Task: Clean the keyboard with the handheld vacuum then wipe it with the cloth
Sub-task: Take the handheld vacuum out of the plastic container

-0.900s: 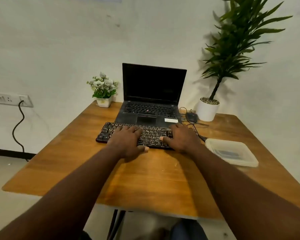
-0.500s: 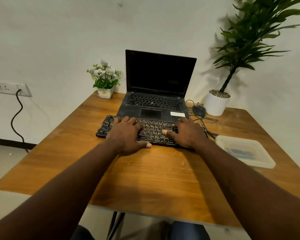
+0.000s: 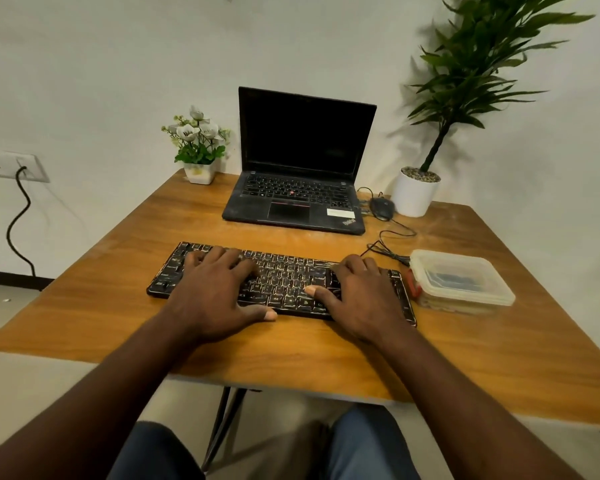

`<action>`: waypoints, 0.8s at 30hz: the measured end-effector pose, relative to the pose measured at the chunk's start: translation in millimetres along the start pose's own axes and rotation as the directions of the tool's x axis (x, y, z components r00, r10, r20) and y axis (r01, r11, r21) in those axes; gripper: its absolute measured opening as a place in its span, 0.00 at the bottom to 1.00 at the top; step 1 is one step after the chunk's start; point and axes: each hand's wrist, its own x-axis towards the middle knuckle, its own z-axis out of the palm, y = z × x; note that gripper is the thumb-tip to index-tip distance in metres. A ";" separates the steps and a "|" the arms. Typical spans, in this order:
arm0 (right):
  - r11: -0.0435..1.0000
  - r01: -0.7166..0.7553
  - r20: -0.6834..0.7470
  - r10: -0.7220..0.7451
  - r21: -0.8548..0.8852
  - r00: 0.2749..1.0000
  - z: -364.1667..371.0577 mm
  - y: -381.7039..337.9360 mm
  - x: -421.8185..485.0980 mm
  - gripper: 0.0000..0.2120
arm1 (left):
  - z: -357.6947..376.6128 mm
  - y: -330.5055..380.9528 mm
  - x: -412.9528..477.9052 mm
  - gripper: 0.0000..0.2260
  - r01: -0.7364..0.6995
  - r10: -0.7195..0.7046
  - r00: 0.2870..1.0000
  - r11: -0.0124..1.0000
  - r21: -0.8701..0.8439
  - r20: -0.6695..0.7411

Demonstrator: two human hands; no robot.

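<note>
Keyboard (image 3: 284,280) drawn forward, clear of the laptop (image 3: 298,199)
Left hand (image 3: 215,289) and right hand (image 3: 357,299) press flat on its keys, fingers straight, clasping nothing; it sits in front of the laptop, apparently ready for vacuuming.

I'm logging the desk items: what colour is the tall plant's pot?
White; the tall plant's pot shows best in the head view.
</note>
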 end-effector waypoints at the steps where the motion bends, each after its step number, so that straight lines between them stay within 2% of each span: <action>1: 1.000 0.000 -0.010 0.000 0.010 1.000 0.2 -1.4 -7.6 0.38 | -0.9 2.3 -6.3 0.42 -0.002 0.002 1.000 1.000 0.004 0.001; 13: 0.998 -0.013 -0.059 0.016 0.053 0.998 -6.0 -11.2 -61.4 0.35 | -6.4 17.1 -61.6 0.45 0.006 -0.007 0.999 1.000 -0.012 -0.044; 17: 0.970 -0.036 -0.177 0.080 0.239 0.981 -10.5 8.2 -64.4 0.28 | -15.2 36.5 -52.9 0.46 -0.001 0.002 0.998 1.000 0.010 -0.066; 21: 0.886 -0.045 -0.387 0.247 0.462 0.889 -13.5 65.5 -68.9 0.19 | -19.3 85.6 -25.2 0.40 -0.083 0.081 0.993 0.996 -0.017 -0.085; 24: 0.860 -0.039 -0.516 0.341 0.509 0.786 -9.5 116.1 -82.2 0.12 | -13.0 130.5 4.6 0.31 -0.165 0.160 0.983 0.985 -0.044 -0.091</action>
